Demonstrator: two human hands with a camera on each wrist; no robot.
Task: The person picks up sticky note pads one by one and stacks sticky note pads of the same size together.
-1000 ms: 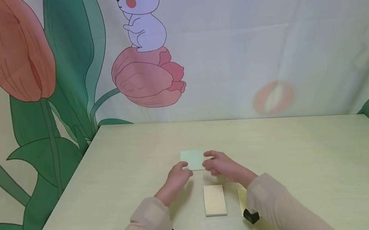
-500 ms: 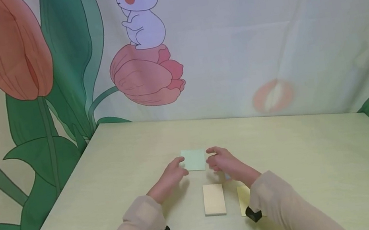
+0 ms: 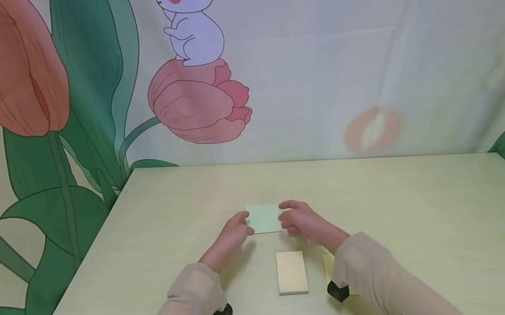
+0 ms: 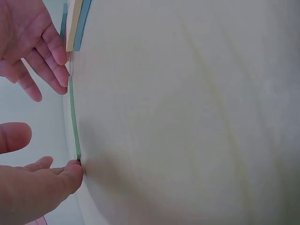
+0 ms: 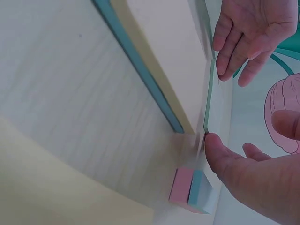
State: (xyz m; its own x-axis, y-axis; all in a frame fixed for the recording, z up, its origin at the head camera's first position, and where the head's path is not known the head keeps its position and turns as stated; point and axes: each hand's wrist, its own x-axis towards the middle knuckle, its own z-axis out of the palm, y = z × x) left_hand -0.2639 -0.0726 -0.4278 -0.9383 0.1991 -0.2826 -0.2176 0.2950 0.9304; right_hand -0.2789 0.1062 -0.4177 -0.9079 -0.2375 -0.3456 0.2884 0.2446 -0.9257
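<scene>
A pale green square sticky note pad lies flat near the middle of the table, between both hands. My left hand is at its left side, fingers extended; in the left wrist view its fingertips meet the pad's near corner. My right hand stands at the opposite side, fingers loosely spread. One of its fingertips is at the pad's edge in the right wrist view, seemingly touching. Neither hand curls round anything.
Closer to me lies a cream pad on a blue layer. A yellow pad is partly hidden by the right sleeve. A small pink and blue block sits below the right hand. A printed cloth hangs behind the table.
My left hand has drawn back leftward from over the green pad to its side. My right hand moved slightly away, then back in. The pad has hardly moved.
</scene>
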